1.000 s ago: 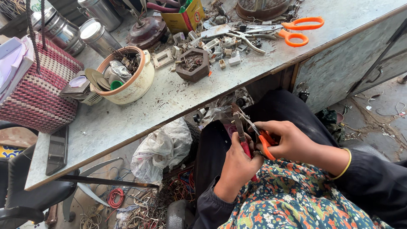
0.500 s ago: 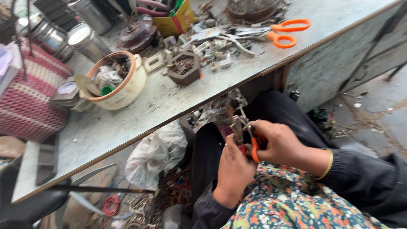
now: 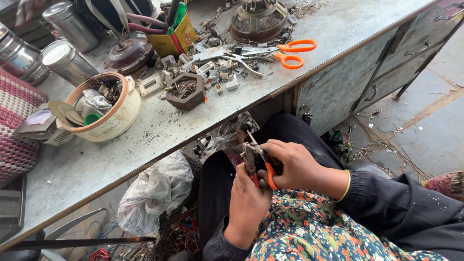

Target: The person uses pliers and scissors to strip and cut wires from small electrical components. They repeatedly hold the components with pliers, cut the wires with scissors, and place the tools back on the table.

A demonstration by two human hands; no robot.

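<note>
Head cam: both hands, left (image 3: 247,195) & right (image 3: 295,164), grip orange-handled pliers (image 3: 263,166); workbench (image 3: 159,130) just beyond.

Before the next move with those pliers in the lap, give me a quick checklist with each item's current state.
1. Right hand grips the orange-handled pliers: ok.
2. Left hand steadies a small part at the tool, red-handled piece in its grasp: ok.
3. Plier tips actually seated on the part: cannot tell, fingers cover the contact.
4. Work held over the lap, off the workbench: ok.
5. Orange scissors lie on the bench, apart from both hands: ok.
6. Sleeve cuff stays back from the tool: ok.
</note>
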